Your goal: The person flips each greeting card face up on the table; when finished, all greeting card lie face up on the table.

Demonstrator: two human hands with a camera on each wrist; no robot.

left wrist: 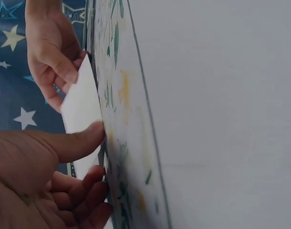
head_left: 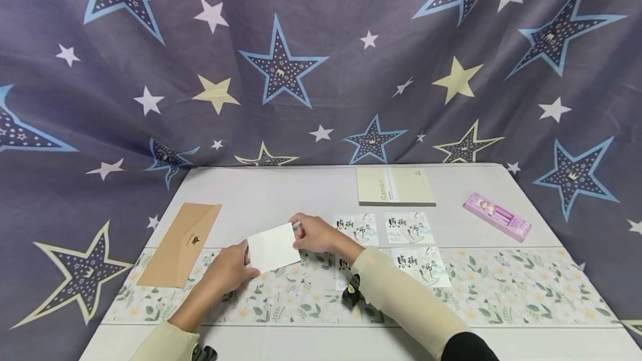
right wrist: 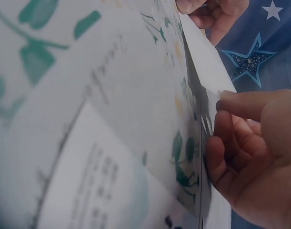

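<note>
A blank white card (head_left: 273, 248) is held slightly tilted above the table, and its underside is hidden in the head view. At its left edge my left hand (head_left: 232, 267) pinches it between thumb and fingers. My right hand (head_left: 317, 234) pinches the opposite edge near the upper right corner. The left wrist view shows the left thumb lying over the card (left wrist: 83, 109), with curled fingers beneath. In the right wrist view, the right hand (right wrist: 259, 148) has thumb and fingertips at the card's edge.
Several printed cards with black calligraphy (head_left: 408, 228) lie right of the hands, one partly under the right forearm. A brown kraft envelope (head_left: 179, 245) lies at left. A Gambit notebook (head_left: 396, 186) sits at the back, and a purple box (head_left: 497, 216) lies at right.
</note>
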